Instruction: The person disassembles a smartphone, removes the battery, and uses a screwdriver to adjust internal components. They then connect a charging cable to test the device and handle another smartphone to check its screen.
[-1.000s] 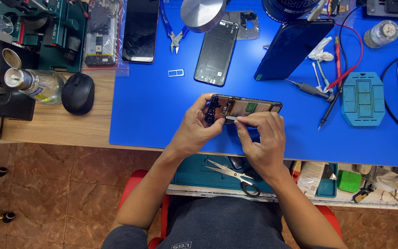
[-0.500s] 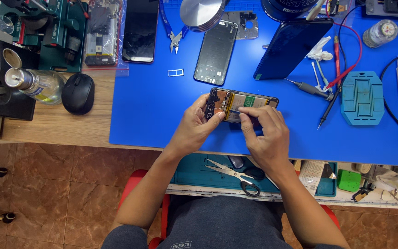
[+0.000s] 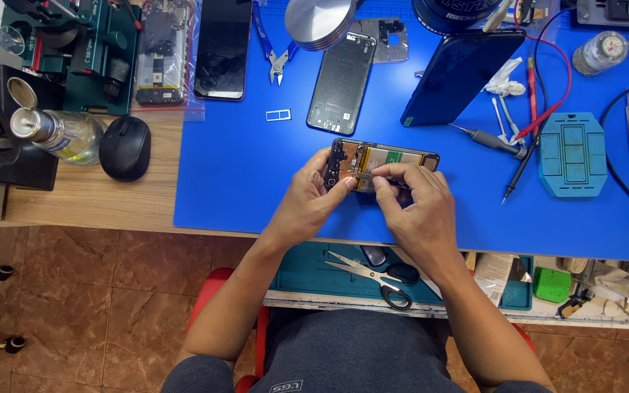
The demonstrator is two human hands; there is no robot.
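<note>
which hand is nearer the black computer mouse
Left. The left hand holds the opened phone nearer the black mouse; the right hand is farther right.

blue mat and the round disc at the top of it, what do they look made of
Blue mat: probably silicone or rubber; matte, even colour, lies flat over the wooden bench. Round disc: likely metal; brushed silver-grey sheen with light streaks. Neither can be confirmed by look alone.
</note>
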